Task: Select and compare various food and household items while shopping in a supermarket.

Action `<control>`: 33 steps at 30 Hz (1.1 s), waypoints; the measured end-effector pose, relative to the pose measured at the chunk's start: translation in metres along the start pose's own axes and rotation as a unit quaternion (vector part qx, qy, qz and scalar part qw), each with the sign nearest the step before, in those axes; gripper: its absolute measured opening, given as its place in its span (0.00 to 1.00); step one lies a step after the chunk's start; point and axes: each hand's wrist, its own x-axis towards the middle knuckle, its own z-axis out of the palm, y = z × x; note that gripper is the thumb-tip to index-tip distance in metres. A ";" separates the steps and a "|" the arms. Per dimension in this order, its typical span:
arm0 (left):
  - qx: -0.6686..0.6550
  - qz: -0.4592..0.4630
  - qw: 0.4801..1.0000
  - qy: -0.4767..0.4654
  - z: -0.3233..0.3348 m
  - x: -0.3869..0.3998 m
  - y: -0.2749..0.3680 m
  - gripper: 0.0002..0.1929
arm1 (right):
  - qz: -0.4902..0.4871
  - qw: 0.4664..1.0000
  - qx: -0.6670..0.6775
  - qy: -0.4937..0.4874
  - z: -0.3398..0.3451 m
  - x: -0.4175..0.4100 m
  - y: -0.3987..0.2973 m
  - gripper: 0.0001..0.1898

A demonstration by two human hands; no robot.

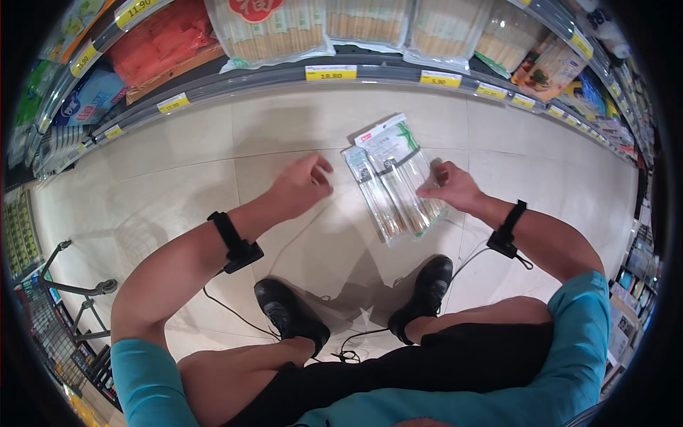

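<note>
Two clear plastic packs of thin wooden sticks, seemingly chopsticks, are in front of me, side by side and tilted. The wider pack (392, 155) has a white header with green bamboo printed on it. Against its left side is a narrower pack (368, 181); how far they overlap is hard to tell. My right hand (453, 187) pinches the wider pack's right edge between thumb and fingers. To the left of both packs, my left hand (309, 181) is bare, with fingers curled but apart, touching neither pack. Whether the packs rest on the floor cannot be judged.
A supermarket shelf edge (267, 77) with price tags curves across the top. Large stick packs (368, 26) and red packages (160, 42) stand on it. A shopping cart's wheeled frame (80, 288) is at left. Cables (240, 315) trail around my black shoes (291, 312).
</note>
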 end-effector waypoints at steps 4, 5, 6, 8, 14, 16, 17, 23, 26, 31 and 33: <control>0.040 -0.040 0.992 -0.113 0.039 -0.019 -0.016 0.17 | -0.008 1.000 0.024 0.009 0.011 -0.001 -0.008 0.58; 0.040 -0.034 0.992 -0.116 0.047 -0.024 -0.020 0.17 | 0.003 0.999 0.041 0.011 0.011 -0.001 -0.007 0.59; 0.039 -0.051 0.987 -0.145 0.053 -0.028 -0.027 0.16 | 0.020 0.999 0.039 0.007 0.009 -0.001 -0.011 0.59; 0.043 -0.055 0.982 -0.177 0.060 -0.037 -0.036 0.15 | 0.013 0.999 0.043 0.009 0.013 0.003 -0.004 0.60; 0.093 -0.114 0.969 -0.197 0.063 -0.063 -0.051 0.14 | 0.002 0.999 0.019 0.033 0.021 0.003 -0.014 0.60; 0.083 -0.135 0.965 -0.211 0.062 -0.069 -0.049 0.13 | 0.008 0.999 0.048 0.019 0.015 -0.004 -0.025 0.60; 0.085 -0.134 0.964 -0.212 0.062 -0.069 -0.046 0.13 | 0.010 0.997 0.075 0.001 0.013 -0.007 -0.027 0.60; 0.073 -0.136 0.967 -0.200 0.060 -0.067 -0.042 0.13 | 0.008 0.982 0.182 -0.059 0.005 -0.021 -0.037 0.51; 0.061 -0.134 0.971 -0.187 0.058 -0.066 -0.037 0.12 | -0.016 0.943 0.294 -0.155 0.010 -0.018 -0.028 0.44; 0.006 -0.157 0.964 -0.216 0.056 -0.064 -0.035 0.17 | -0.022 0.910 0.346 -0.227 0.013 -0.020 -0.026 0.40; -0.044 -0.174 0.959 -0.220 0.053 -0.065 -0.016 0.21 | -0.042 0.894 0.370 -0.251 0.000 -0.035 -0.041 0.37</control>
